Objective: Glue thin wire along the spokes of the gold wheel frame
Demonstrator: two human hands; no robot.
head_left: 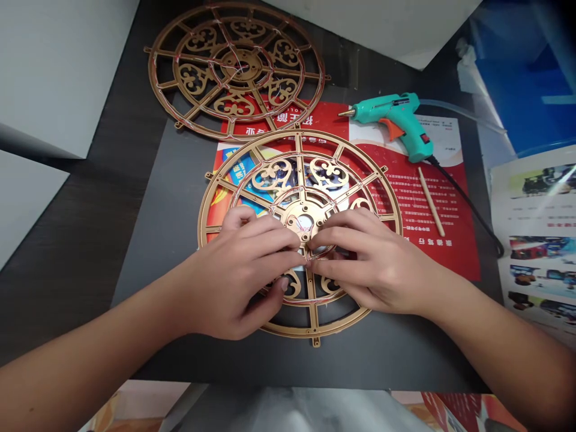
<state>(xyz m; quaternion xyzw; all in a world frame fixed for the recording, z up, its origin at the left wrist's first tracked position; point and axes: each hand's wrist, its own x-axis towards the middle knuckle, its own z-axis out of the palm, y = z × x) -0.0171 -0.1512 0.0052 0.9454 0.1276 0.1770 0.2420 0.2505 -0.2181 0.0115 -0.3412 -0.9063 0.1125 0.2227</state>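
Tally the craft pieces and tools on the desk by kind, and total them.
Gold wheel frames: 2
Teal glue gun: 1
Thin tan stick: 1
Total: 4

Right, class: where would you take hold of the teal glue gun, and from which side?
The glue gun lies on its side, nozzle pointing left, handle slanting towards the near right, cord trailing from its end. Probably best gripped by the handle, from the right.
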